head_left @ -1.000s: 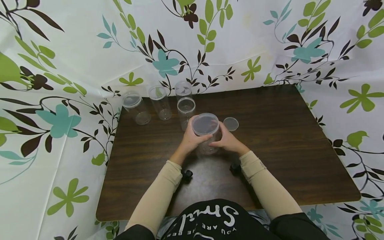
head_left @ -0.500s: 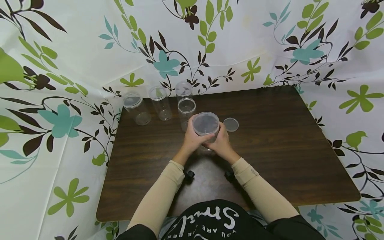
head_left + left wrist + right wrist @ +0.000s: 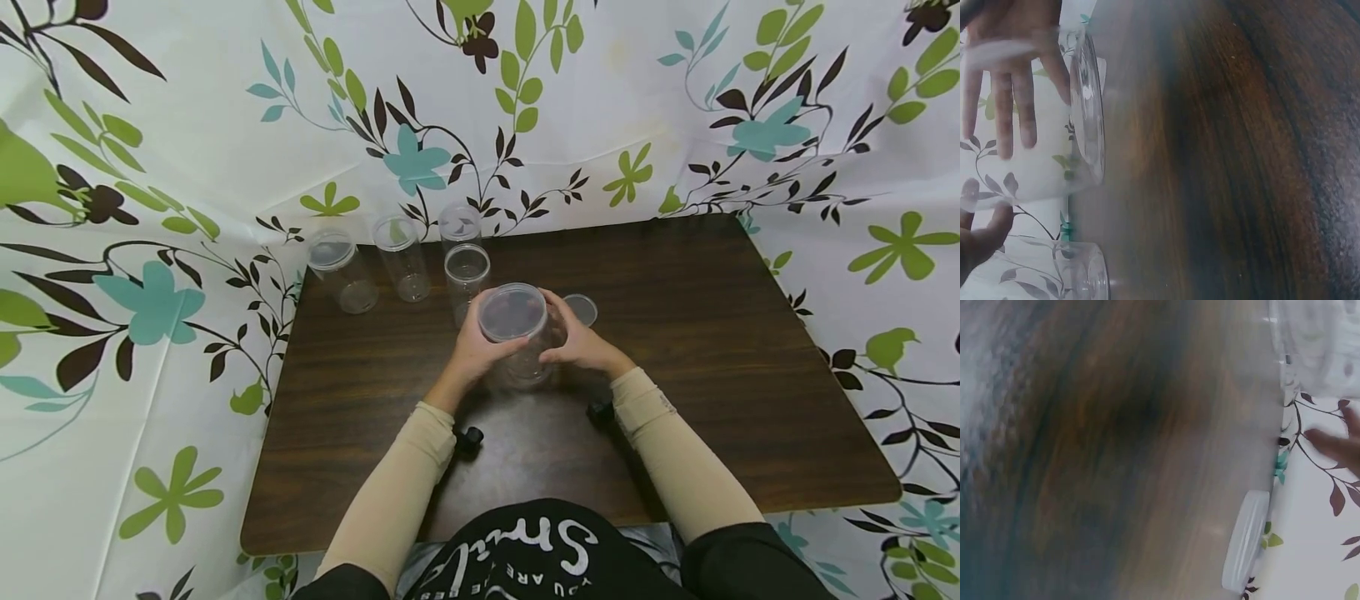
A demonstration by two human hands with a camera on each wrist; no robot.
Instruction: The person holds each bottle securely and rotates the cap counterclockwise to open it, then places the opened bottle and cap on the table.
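A clear, wide jar with a translucent lid stands between both hands near the middle of the table, tilted slightly in the head view. My left hand grips it high up at the lid, its thumb along the front of the rim. On the jar's other side my right hand is spread, thumb and fingers apart. In the left wrist view the fingers of the right hand appear straight through the jar wall. A loose round lid lies just behind the right hand, partly covered by it.
Another clear jar stands right behind the left hand, with a further jar behind it. Two more jars, a slim one and a wider one, stand at the back left. The brown table meets a patterned cloth behind.
My right hand has closed in on the jar, then swung back to the right and spread its fingers, now overlapping the loose lid. My left hand has kept hold of the jar.
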